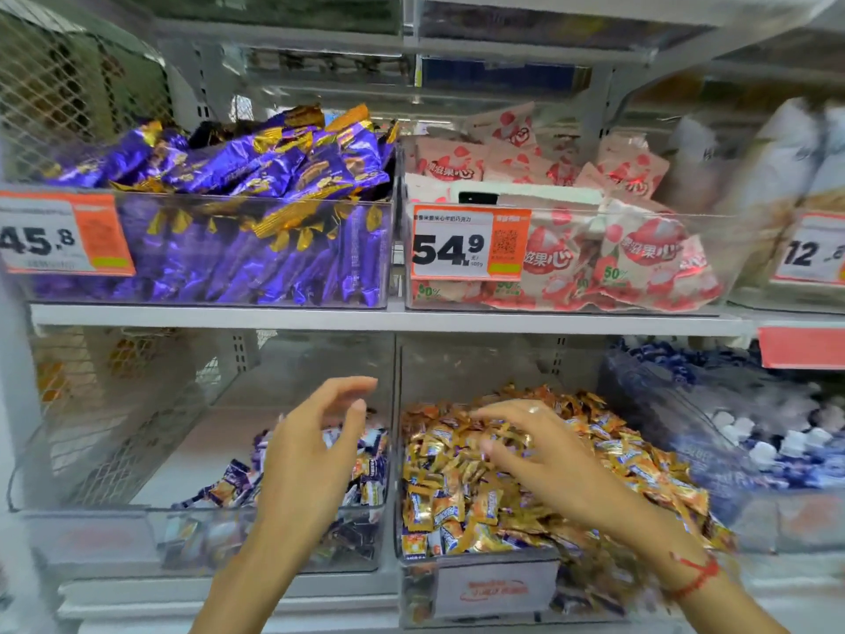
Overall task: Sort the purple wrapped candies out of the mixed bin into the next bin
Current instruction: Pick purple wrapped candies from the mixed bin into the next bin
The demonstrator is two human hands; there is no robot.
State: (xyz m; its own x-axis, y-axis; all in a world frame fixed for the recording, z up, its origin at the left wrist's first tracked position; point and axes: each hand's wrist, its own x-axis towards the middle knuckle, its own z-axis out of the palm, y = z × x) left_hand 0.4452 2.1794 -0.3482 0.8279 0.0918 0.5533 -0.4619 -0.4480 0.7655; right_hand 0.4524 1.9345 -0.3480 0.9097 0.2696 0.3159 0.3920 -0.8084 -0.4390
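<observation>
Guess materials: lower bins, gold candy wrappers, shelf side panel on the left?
Lower bins: likely clear rigid plastic, glossy; contents show through the walls. Gold candy wrappers: look like metallised foil or film, given the shiny crinkled glints. Side panel: seemingly light-painted metal mesh with a diamond grid, though blurred.

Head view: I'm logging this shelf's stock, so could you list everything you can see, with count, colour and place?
Purple bars: too many to count, purple and gold, upper left bin.
Pink packets: many, pink and white with red print, upper middle bin.
Pale bags: blurred, whitish, upper right.
Price tags: three readable, orange and white, on upper bin fronts.
Orange candies: a heap, orange and gold, lower middle bin.
Purple candies: a small pile, purple mixed with white and orange, lower left bin.
Blue candies: many, blue and white, lower right bin.
Red string: one, right wrist.
Left hand: open, over the lower left bin.
Right hand: open, over the orange candies.
</observation>
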